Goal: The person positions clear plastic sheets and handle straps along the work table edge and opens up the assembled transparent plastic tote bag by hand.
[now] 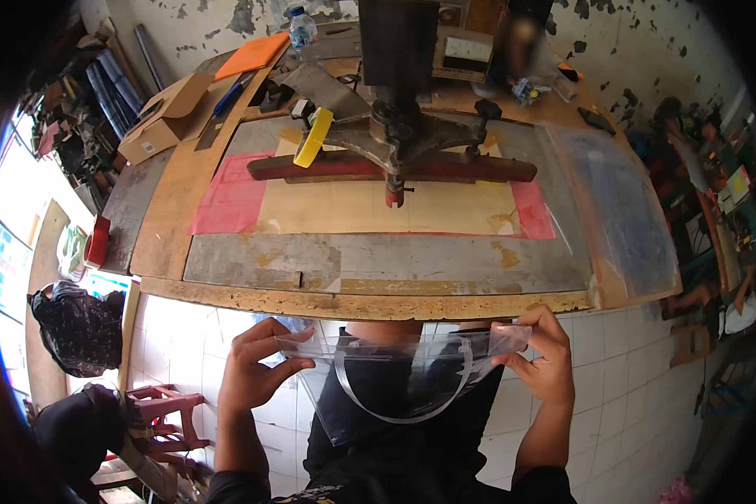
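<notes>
A clear plastic bag [328,412] with a whitish loop handle [407,418] hangs over my lap, just in front of the table edge. Its upper edge is stretched sideways between my two hands. At the left corner, my left hand [265,361] pinches the plastic between thumb and fingers. My right hand [542,357] grips the opposite corner the same way. Beyond them on the table stands a press-like machine [395,139] with a long reddish bar [336,166]. Under the bar lies a cream sheet [353,210] over pink material [227,202].
A yellow tape roll [313,139] hangs on the machine's left side. Around the table are a cardboard box [164,118], an orange folder [252,55], a water bottle [302,32] and clear plastic sheeting [622,193]. A red stool [168,416] and another person [84,437] are at lower left.
</notes>
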A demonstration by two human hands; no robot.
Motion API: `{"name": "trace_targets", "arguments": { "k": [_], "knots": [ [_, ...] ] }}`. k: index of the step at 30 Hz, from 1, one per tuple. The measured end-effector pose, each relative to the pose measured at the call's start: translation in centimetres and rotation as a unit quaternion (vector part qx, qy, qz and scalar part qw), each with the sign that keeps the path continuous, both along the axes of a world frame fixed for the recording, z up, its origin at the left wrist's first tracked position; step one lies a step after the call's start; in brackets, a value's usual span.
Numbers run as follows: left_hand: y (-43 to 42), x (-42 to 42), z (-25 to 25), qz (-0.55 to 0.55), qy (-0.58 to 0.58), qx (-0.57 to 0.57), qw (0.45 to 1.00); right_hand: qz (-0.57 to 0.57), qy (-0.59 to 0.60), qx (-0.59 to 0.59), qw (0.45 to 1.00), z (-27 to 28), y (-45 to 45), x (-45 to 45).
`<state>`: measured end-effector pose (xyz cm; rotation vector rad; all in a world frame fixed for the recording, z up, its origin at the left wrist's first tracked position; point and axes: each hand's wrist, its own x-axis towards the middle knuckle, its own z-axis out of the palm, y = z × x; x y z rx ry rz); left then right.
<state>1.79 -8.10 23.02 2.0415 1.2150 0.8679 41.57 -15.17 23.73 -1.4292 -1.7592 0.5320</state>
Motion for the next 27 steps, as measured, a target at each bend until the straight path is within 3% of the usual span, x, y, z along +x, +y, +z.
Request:
{"name": "trace_targets", "arguments": {
  "k": [2,3,5,6,7,8,9,11,17,19,22,25,27],
  "knots": [
    [0.1,0.3,0.2,0.004,-0.012,0.008,1.000,-0.001,-0.036,0.109,0.993,0.0,0.6,-0.1],
    [0.1,0.6,0.2,0.008,-0.026,0.017,0.999,-0.001,-0.035,0.108,0.994,-0.5,0.6,0.0],
    [0.9,1.4,-0.3,0.002,-0.054,0.063,0.997,0.003,0.081,0.029,0.996,-1.9,0.3,0.5],
    [0.9,1.7,-0.6,-0.001,-0.068,0.086,0.994,0.003,0.082,0.028,0.996,-2.4,0.2,0.3],
    [0.9,2.0,-0.9,-0.004,-0.081,0.110,0.991,-0.019,0.190,-0.008,0.982,-2.7,0.1,0.0],
    [0.4,2.2,-1.4,0.025,-0.185,-0.015,0.982,-0.040,0.295,-0.045,0.954,-3.0,0.1,-0.3],
    [0.2,2.3,-1.8,0.054,-0.283,-0.140,0.947,-0.040,0.296,-0.045,0.953,-3.2,0.2,-0.4],
    [0.8,2.6,-2.4,0.011,-0.308,-0.123,0.943,-0.035,0.333,-0.036,0.941,-3.4,0.5,-0.4],
    [2.1,3.2,-2.9,-0.019,-0.381,-0.214,0.899,-0.023,0.416,-0.066,0.907,-2.9,1.6,-0.8],
    [2.2,3.8,-2.7,-0.030,-0.446,-0.248,0.860,-0.037,0.432,-0.070,0.898,-3.3,1.8,-0.5],
    [2.5,4.6,-2.9,0.011,-0.473,-0.257,0.843,-0.060,0.466,-0.085,0.879,-2.8,2.0,-0.7],
    [3.1,3.7,-4.0,0.032,-0.393,-0.230,0.890,-0.071,0.471,-0.126,0.870,-3.0,2.0,-0.3],
    [2.9,4.3,-3.7,0.032,-0.403,-0.227,0.886,-0.071,0.457,-0.160,0.872,-3.1,1.8,0.1]
  ]
}}
